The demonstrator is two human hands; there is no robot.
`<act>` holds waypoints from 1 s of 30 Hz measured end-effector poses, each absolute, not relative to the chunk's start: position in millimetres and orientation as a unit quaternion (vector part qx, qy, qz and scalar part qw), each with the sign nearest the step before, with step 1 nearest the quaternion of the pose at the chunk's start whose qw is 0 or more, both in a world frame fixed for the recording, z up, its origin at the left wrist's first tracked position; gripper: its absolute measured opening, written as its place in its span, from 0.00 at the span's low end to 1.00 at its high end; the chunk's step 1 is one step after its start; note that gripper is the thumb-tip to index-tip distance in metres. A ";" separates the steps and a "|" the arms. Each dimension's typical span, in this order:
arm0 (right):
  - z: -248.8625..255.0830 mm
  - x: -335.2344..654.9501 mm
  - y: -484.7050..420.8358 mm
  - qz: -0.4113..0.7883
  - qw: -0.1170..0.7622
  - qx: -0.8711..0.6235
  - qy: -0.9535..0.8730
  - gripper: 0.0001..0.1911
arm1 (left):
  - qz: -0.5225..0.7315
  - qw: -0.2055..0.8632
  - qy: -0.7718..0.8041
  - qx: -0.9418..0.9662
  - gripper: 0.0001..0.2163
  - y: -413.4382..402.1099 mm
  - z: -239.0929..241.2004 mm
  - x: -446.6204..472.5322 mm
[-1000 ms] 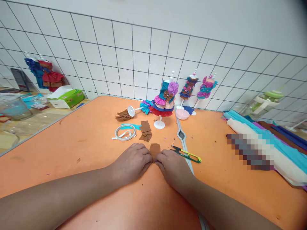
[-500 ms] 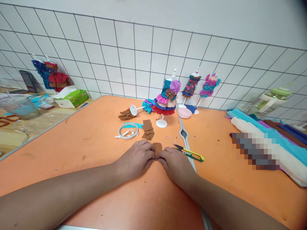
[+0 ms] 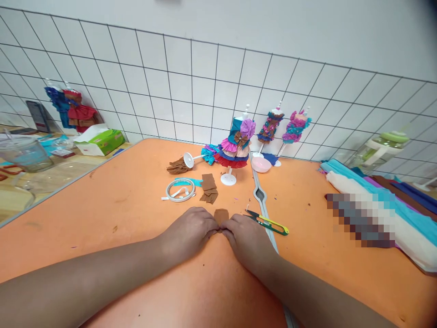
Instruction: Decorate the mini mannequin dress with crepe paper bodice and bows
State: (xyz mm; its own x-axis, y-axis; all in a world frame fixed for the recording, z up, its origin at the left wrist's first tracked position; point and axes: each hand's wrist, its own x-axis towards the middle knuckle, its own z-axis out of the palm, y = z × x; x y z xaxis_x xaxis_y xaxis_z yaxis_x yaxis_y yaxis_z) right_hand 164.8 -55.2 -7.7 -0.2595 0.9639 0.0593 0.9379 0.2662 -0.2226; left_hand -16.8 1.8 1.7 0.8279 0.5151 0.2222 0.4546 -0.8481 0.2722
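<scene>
A small piece of brown crepe paper (image 3: pixel 221 214) lies on the orange table between my hands. My left hand (image 3: pixel 194 231) pinches its near left edge with closed fingers. From the other side my right hand (image 3: pixel 248 240) grips the near right edge, its fingertips almost touching the left ones. Just beyond are more brown paper pieces (image 3: pixel 209 182), partly stacked. A roll of white tape (image 3: pixel 180 190) lies to their left, over a blue strip. Thread snips (image 3: pixel 269 222) with yellow and green handles rest beside my right hand.
A mini dress form (image 3: pixel 235 146) in layered ruffles stands at the back, near a pink bowl (image 3: pixel 261 165). Another form with a white base (image 3: pixel 188 160) lies on its side. Rolled crepe paper (image 3: pixel 372 182) fills the right side. A green tissue pack (image 3: pixel 105 142) sits at left.
My fingertips have drawn closer together at the paper's near edge, with my right hand shifting slightly left. The view has tilted a little.
</scene>
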 end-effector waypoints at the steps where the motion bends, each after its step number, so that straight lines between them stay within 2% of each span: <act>1: -8.8 165.1 -54.9 0.073 0.095 -0.597 -0.793 0.13 | 0.142 0.103 0.265 0.948 0.11 1.6 1.9 -16.0; 7: -10.4 164.9 -53.6 0.098 0.123 -0.593 -0.789 0.13 | 0.106 0.093 0.307 0.941 0.11 -1.5 3.6 -13.8; 12: -10.1 162.5 -54.7 0.066 0.103 -0.599 -0.792 0.11 | 0.132 0.052 0.303 0.942 0.11 -4.6 5.6 -15.2; 18: -8.7 163.0 -55.7 0.053 0.070 -0.603 -0.793 0.13 | 0.124 0.051 0.295 0.946 0.11 -3.2 2.7 -16.6; 24: -2.3 162.7 -54.4 0.083 0.111 -0.611 -0.779 0.11 | 0.147 0.060 0.301 0.940 0.11 -2.5 -2.6 -16.1; 30: -3.3 161.2 -52.8 0.082 0.092 -0.623 -0.772 0.12 | 0.139 0.039 0.290 0.946 0.10 -3.1 -1.2 -14.3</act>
